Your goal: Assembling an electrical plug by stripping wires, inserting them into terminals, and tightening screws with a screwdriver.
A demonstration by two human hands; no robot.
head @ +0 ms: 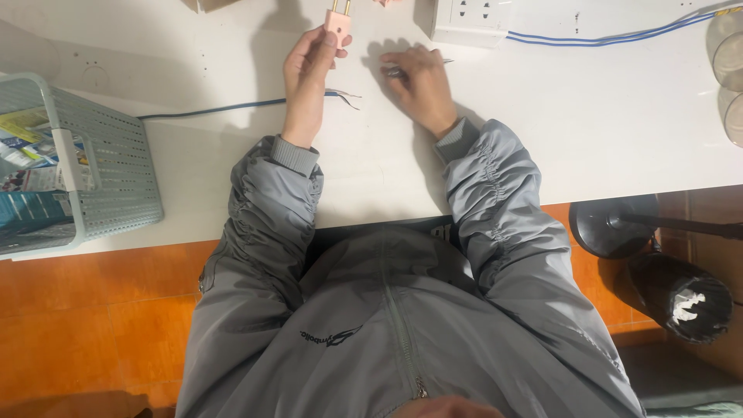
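Plug [337, 17], two-pin, pale pink body with brass prongs pointing away from the person: being held up over the white table [619, 116] by the left hand [306, 73], whose fingers are curling closed around the plug's body.

Tool [414, 66], thin and metallic, kind too small to tell: being pinched in the right hand [422, 85], which is closing on it in a loose fist while resting on the table just beside the left.

Cable [224, 108], blue, lying across the table, its bared, split end [347, 96] sitting just below the left hand and apart from the plug.

Power strip [468, 19], white, with paired blue leads [611, 36], sitting at the far edge. Basket [116, 162], pale green, standing at the left.

Step in hand, as judged: plug is being wired to the cable, with the stripped ends not yet joined. Next move is likely calling for opening the plug's terminals with the tool, keeping the plug steady while the fine strands are being fed in.
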